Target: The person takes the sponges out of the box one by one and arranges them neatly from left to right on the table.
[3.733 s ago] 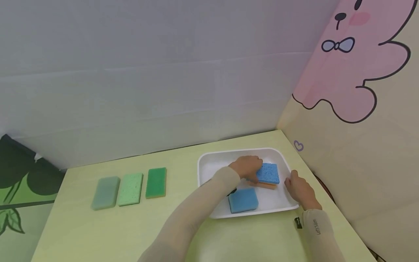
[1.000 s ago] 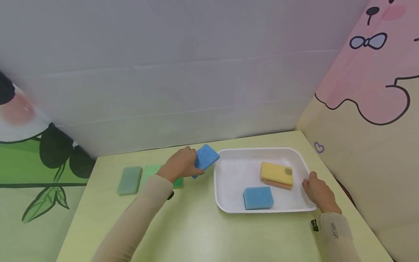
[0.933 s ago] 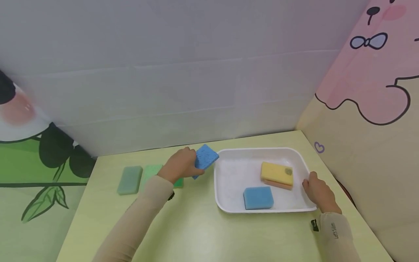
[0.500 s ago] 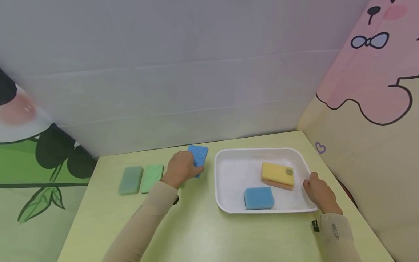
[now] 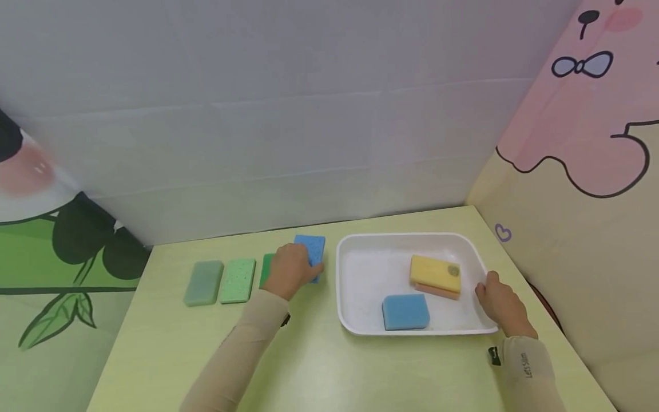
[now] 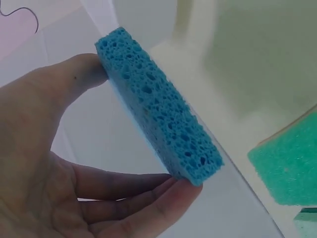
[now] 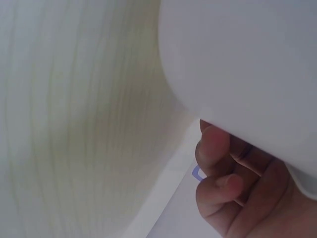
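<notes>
My left hand (image 5: 288,272) pinches a porous blue sponge (image 5: 312,247) by its edges, low over the table just left of the tray. The left wrist view shows that sponge (image 6: 158,109) from its narrow side, thumb at one end and fingertips at the other. A dark green sponge (image 5: 266,268) lies beside it, partly hidden behind the hand. Curled over the right rim of the white tray (image 5: 368,274) is my right hand (image 5: 501,303). In the right wrist view its fingers (image 7: 213,148) bend in against the underside of the tray wall (image 7: 247,69).
Inside the tray lie a smooth blue sponge (image 5: 405,312) and a yellow sponge (image 5: 435,272) with an orange layer below. Left of the dark green one, a light green sponge (image 5: 238,280) and a grey-green sponge (image 5: 203,283) stand in a row. Walls meet the table (image 5: 319,366) behind and right.
The left hand has lifted the porous blue sponge off the yellow one, carried it out of the tray leftward, turned it straight and lowered it beside the dark green sponge. The right hand keeps its place.
</notes>
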Action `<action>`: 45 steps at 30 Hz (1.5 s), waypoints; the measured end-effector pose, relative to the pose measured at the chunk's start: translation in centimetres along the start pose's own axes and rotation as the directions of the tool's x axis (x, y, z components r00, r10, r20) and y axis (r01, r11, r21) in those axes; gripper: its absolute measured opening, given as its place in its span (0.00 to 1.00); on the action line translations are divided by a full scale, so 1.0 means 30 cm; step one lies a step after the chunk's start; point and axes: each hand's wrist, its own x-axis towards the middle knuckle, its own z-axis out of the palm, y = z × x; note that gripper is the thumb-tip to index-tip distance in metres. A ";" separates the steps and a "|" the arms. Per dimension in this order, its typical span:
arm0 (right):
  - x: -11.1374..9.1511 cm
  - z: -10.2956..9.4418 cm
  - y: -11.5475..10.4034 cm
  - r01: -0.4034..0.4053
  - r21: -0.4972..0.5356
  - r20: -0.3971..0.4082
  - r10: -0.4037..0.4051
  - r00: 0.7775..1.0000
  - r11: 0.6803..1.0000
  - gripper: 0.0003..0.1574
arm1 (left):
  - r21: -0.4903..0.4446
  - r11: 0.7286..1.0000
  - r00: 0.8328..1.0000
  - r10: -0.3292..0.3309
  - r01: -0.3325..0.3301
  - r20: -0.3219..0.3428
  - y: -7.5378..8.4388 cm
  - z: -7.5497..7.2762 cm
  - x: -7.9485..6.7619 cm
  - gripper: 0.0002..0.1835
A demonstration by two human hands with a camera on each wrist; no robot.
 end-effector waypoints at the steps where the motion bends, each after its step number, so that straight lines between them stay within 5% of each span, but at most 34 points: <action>1: 0.000 -0.001 -0.001 0.000 -0.001 0.000 0.000 1.000 1.000 0.19 | -0.002 1.000 1.000 -0.003 0.003 0.006 0.000 0.011 0.001 0.30; 12: -0.005 -0.007 -0.013 0.004 0.000 0.002 -0.004 1.000 1.000 0.18 | 0.036 0.999 0.999 0.022 -0.021 -0.027 -0.009 0.124 0.004 0.29; 21: -0.001 -0.009 -0.014 -0.001 -0.006 0.001 0.001 1.000 1.000 0.18 | 0.066 0.997 0.998 -0.037 0.033 0.054 -0.033 0.177 0.012 0.31; 45: -0.005 -0.007 -0.010 -0.010 -0.013 0.009 0.010 1.000 1.000 0.18 | 0.081 0.996 0.999 -0.040 0.041 -0.012 -0.041 0.223 0.020 0.34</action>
